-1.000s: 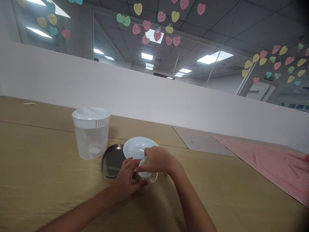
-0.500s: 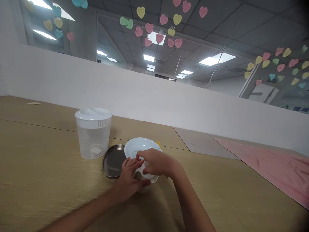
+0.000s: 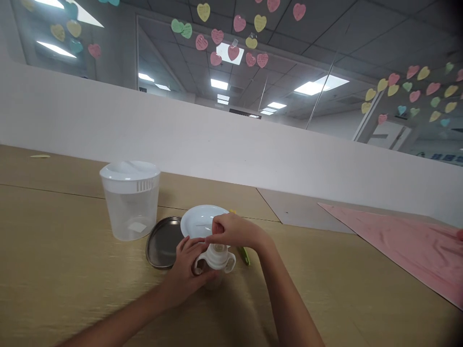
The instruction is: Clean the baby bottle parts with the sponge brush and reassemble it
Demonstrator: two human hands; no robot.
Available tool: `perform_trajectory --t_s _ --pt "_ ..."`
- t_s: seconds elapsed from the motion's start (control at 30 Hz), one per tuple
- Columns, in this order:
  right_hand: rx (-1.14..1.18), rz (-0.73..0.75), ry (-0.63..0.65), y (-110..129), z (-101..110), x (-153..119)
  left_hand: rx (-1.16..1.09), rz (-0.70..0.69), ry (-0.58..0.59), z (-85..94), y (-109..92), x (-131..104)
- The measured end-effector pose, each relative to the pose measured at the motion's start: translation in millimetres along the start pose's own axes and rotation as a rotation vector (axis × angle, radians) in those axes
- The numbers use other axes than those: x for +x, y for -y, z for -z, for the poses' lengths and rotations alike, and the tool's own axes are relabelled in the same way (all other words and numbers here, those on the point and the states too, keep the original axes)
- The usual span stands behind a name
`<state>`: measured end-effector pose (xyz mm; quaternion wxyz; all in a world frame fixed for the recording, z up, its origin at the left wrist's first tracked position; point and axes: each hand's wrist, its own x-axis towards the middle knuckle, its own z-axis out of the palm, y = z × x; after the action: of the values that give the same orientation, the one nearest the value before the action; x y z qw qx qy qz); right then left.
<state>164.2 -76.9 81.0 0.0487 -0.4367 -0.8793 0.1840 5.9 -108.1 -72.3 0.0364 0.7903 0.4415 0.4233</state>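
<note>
A baby bottle (image 3: 217,259) with a white collar and two looped side handles stands upright on the table. My left hand (image 3: 188,270) is wrapped round it from the left, its thumb across the near side. Over the bottle's top, my right hand (image 3: 237,231) is closed with curled fingers. Whatever those fingers hold, if anything, is hidden. Right behind the bottle lies a white plate (image 3: 195,219), partly covered by my hands. A dark metal tray (image 3: 162,243) sits left of the plate.
A clear bucket with a white lid (image 3: 130,202) stands at the back left. A green object (image 3: 245,255) lies right of the bottle, with a bit of yellow (image 3: 233,211) behind my right hand. Pink cloth (image 3: 398,241) covers the right side. A low white wall (image 3: 217,140) runs along the back.
My right hand has risen slightly off the bottle's collar and its fingers have curled in. The collar and both handles now show. My left hand keeps its grip.
</note>
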Motion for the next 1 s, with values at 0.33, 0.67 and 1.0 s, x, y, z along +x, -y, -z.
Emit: perform_trajectory --t_s 0.33,0.67,1.0 --pt "-0.061 -0.067 0.042 8.2 2.0 -1.9 -0.045 0.009 0.060 3.5 -3.0 2.3" --pt "0.005 -0.071 0.098 6.8 1.3 1.6 -0.021 -0.003 0.076 5.7 -4.6 4.7" --pt "-0.058 0.083 0.046 1.2 5.5 -1.7 0.004 -0.012 0.069 4.7 -0.9 3.7"
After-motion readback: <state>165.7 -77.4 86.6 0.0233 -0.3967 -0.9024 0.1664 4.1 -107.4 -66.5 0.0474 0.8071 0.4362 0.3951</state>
